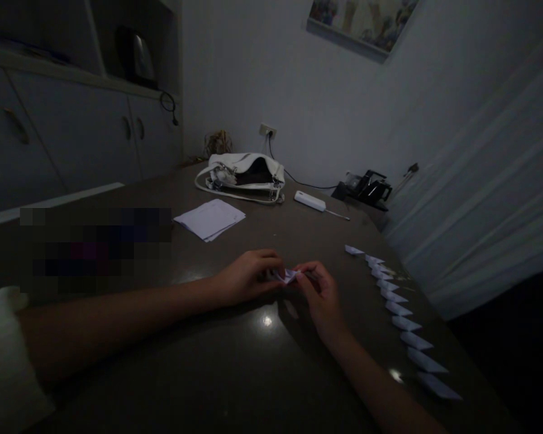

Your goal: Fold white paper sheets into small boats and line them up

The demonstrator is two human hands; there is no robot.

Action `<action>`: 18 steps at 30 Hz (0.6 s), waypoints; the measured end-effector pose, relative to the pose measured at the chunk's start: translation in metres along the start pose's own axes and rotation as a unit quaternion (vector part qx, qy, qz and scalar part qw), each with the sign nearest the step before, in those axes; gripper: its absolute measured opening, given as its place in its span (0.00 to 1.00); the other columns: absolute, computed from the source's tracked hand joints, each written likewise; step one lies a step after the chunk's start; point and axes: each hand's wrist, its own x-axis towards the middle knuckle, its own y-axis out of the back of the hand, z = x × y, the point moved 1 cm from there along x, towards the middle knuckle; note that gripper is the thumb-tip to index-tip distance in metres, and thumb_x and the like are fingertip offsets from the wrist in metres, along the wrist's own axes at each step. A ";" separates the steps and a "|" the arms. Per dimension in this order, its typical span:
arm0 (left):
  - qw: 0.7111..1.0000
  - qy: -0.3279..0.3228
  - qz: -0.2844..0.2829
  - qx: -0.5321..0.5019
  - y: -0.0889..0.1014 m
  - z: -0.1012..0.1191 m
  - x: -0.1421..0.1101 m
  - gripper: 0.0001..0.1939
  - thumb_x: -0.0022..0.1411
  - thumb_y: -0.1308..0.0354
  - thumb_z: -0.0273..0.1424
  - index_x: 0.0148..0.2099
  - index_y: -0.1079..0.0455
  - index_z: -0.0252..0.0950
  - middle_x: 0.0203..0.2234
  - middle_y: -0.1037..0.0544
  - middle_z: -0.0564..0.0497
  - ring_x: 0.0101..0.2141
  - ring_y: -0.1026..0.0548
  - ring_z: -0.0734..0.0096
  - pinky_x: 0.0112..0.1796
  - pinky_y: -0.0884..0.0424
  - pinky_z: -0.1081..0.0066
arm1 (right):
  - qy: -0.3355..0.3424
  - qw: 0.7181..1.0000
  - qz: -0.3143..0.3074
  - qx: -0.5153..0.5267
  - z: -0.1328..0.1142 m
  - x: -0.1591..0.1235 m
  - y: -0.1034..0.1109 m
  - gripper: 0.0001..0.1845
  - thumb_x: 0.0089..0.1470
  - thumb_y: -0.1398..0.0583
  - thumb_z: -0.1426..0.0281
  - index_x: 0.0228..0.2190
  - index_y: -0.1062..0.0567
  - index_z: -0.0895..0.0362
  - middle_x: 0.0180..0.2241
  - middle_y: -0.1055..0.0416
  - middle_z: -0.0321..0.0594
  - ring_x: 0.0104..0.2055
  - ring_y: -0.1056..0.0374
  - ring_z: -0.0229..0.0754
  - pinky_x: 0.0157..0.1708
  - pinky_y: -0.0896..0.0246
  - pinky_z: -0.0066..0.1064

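Observation:
Just above the dark tabletop [235,374], a small folded piece of white paper [289,276] is pinched between both hands. My left hand [252,276] grips its left end, thumb below and fingers curled over the top. On the right end, my right hand [320,295] closes with thumb and fingertips. Fingers hide parts of the paper. To the right, several folded white paper pieces [405,323] lie in a row along the table's right edge. Flat white paper sheets [210,219] are stacked beyond my left hand.
A white handbag [247,166] lies at the back of the table, its top gaping. Right of it is a white power strip or adapter [310,201] with a short cable. A black object [364,185] stands at the far right corner. White curtains [475,163] hang on the right.

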 end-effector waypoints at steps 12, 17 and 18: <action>0.997 0.041 0.007 -0.065 0.003 0.002 0.003 0.08 0.59 0.42 0.32 0.34 0.31 0.32 0.32 0.26 0.48 0.33 0.28 0.71 0.34 0.34 0.74 | 0.006 1.000 -0.008 0.017 0.000 -0.001 0.002 0.06 0.54 0.41 0.66 0.31 0.33 0.55 0.36 0.33 0.37 0.36 0.33 0.38 0.36 0.36 0.28; 0.997 0.021 0.019 -0.073 0.002 -0.001 0.003 0.08 0.58 0.41 0.33 0.32 0.31 0.32 0.32 0.27 0.48 0.34 0.28 0.71 0.35 0.34 0.73 | -0.019 0.999 -0.046 -0.009 -0.002 -0.002 -0.002 0.12 0.50 0.38 0.67 0.37 0.32 0.56 0.34 0.31 0.38 0.35 0.33 0.38 0.34 0.37 0.26; 0.997 0.020 0.020 -0.075 0.002 -0.001 0.003 0.09 0.58 0.41 0.33 0.31 0.31 0.32 0.32 0.27 0.49 0.33 0.28 0.71 0.35 0.34 0.73 | -0.026 0.998 -0.055 -0.015 -0.001 -0.002 -0.002 0.14 0.49 0.37 0.66 0.38 0.32 0.56 0.34 0.30 0.38 0.34 0.32 0.38 0.33 0.37 0.27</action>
